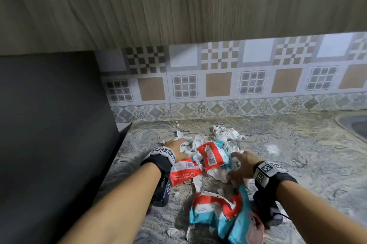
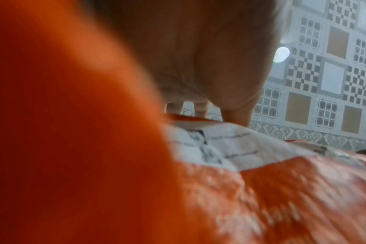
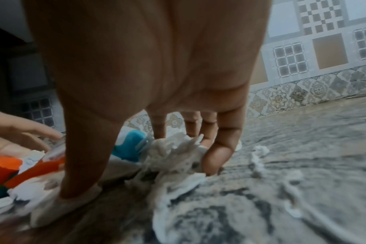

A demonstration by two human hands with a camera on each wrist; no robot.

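A heap of crumpled white tissue (image 1: pixel 226 133) and red-and-teal wipe packets lies on the marbled counter (image 1: pixel 297 164). My left hand (image 1: pixel 174 148) rests flat on the heap's left side with its fingers (image 2: pixel 236 115) extended. Its wrist is over a red packet (image 1: pixel 184 172) that fills the left wrist view (image 2: pixel 261 198). My right hand (image 1: pixel 236 166) is on the right side. Its spread fingers (image 3: pixel 217 148) and thumb press their tips into tissue (image 3: pixel 173 153). Another red packet (image 1: pixel 213 156) lies between the hands.
More teal and red packets (image 1: pixel 216 210) lie near the counter's front edge, under my right forearm. A loose tissue scrap (image 1: pixel 273 149) sits to the right. A black appliance (image 1: pixel 49 124) stands on the left, a sink (image 1: pixel 355 126) at far right, and a tiled wall behind.
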